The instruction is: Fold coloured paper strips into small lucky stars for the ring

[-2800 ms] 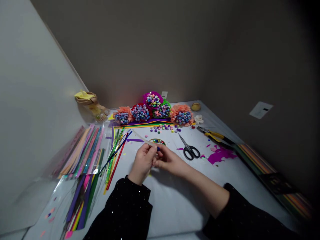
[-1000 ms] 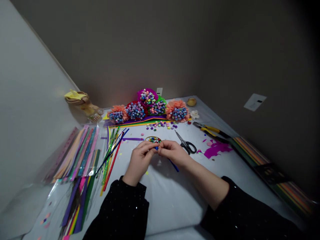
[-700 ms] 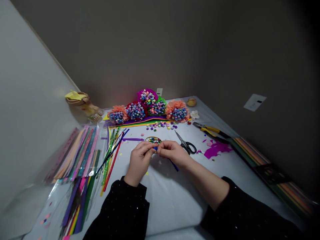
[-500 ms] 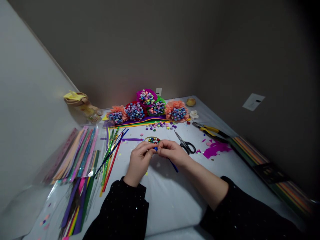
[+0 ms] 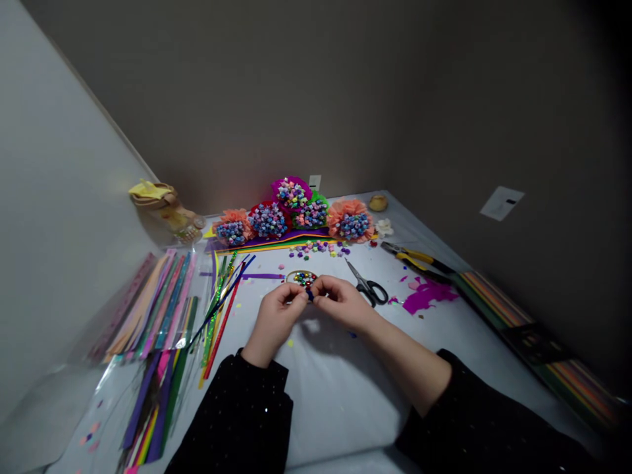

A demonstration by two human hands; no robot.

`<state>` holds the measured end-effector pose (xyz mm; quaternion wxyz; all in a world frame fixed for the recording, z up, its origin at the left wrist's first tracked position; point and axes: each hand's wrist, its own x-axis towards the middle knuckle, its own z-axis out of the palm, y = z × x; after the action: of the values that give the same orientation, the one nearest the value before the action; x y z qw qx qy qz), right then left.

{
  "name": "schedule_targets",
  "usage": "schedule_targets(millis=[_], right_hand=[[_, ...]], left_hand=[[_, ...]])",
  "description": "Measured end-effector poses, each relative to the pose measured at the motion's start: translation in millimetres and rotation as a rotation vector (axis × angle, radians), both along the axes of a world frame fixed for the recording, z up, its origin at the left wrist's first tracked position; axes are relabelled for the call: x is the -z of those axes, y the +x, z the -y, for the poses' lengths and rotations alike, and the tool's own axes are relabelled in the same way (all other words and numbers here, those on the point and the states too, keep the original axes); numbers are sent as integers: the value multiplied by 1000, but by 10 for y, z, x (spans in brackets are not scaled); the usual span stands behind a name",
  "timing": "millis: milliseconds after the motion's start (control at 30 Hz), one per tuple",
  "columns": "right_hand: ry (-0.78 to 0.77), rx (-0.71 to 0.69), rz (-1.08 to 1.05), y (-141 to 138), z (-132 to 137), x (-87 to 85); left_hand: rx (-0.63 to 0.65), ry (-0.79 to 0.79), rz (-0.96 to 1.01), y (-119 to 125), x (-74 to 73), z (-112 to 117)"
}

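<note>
Five paper flower bunches (image 5: 291, 210) look finished along the back of the table (image 5: 345, 411), each packed with tiny stars. What's still lying loose?

Quite a lot. Loose stars (image 5: 316, 247) are scattered just in front of the bunches, and an oval dish (image 5: 288, 278) holds more small shiny pieces, though they're too small to make out well.

And the hands?

They're together just in front of that dish. The left hand (image 5: 273, 324) and right hand (image 5: 340, 304) meet with their fingers curled closed, and the fingertips (image 5: 301, 295) pinch a dark blue paper bit (image 5: 309, 295) between them. The fingers hide most of it, so I can't tell its exact shape.

Is it finished, then?

I can't tell from here. It's still in the fingers, not with the other stars.

What else is left to use?

Plenty of long paper strips (image 5: 158, 303) remain in a clear plastic sleeve (image 5: 111, 388) on the left, beside some thin coloured sticks (image 5: 217, 316). Scissors (image 5: 366, 288) lie just beside the right hand, with yellow-handled pliers (image 5: 415, 259) and purple paper scraps (image 5: 428, 296) farther right.
</note>
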<state>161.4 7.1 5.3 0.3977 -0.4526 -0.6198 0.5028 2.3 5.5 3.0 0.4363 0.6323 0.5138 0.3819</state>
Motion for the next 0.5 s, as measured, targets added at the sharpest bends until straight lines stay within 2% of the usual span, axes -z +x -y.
schedule_targets(millis=[133,267,500], right_hand=[[-2,57,46,-15,10,-11],[5,66,91,-26,18,-16],[182,97,176,-45,42,-13]], left_hand=[[-3,59,-20,9,-19,9],[-3,51,-6,27,-62,20],[1,47,27,20,-50,12]])
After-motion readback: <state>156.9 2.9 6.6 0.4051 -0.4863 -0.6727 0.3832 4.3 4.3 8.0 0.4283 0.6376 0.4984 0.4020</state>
